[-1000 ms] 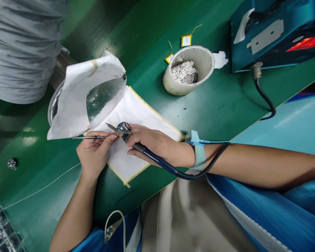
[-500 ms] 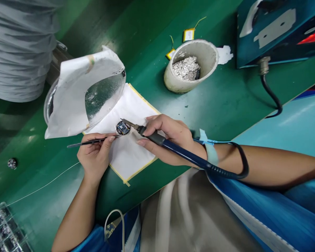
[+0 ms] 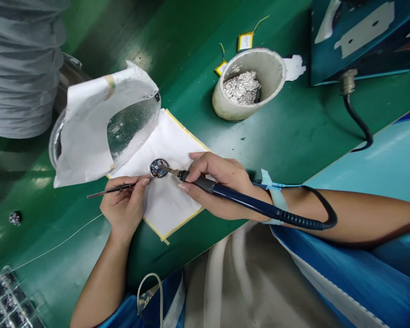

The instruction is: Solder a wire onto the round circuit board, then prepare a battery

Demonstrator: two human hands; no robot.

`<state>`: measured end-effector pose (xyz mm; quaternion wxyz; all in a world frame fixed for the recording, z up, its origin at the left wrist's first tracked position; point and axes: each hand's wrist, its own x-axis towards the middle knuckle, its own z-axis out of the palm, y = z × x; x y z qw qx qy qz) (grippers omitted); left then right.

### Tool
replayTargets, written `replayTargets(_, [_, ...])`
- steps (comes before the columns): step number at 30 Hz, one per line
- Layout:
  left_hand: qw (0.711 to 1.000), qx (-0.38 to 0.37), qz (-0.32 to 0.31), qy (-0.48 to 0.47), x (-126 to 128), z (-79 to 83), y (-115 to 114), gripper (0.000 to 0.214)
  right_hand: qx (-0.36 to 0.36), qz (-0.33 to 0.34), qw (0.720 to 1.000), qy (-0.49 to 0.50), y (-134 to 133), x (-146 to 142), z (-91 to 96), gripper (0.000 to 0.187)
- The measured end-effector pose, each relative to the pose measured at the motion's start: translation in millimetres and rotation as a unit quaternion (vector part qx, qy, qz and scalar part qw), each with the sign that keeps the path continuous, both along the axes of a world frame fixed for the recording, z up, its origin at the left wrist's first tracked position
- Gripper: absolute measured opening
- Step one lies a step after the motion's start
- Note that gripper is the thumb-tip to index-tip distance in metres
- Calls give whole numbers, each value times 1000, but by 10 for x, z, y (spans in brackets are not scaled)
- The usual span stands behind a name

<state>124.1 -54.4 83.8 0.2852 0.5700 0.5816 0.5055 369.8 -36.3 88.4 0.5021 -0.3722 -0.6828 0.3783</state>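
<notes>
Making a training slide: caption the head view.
Right hand touches a soldering iron to a round circuit board steadied by tweezers in the left hand.

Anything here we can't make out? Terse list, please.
Round circuit board: head view, too small to read its parts; underside hidden.
Soldering iron tip: head view, too small to see the contact point on the board.
Clear tray: cut off by the lower left corner, contents too small.
Blue-green housing: cut off by the top and right edges.

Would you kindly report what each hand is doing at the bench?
Left hand: tweezers at round circuit board. Right hand: soldering iron, tip at board. Clear shield beside, not blocking.
</notes>
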Motion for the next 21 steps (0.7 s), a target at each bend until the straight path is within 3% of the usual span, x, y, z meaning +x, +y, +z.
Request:
replayTargets(5, [1000,2,20,21,19,-9,3,31,-17,1,1000,-10,-19,15,34,18])
replayTargets(21, [999,-7,16,41,-16,-34,-24,28,28,17,999,-31,15,22,62,21])
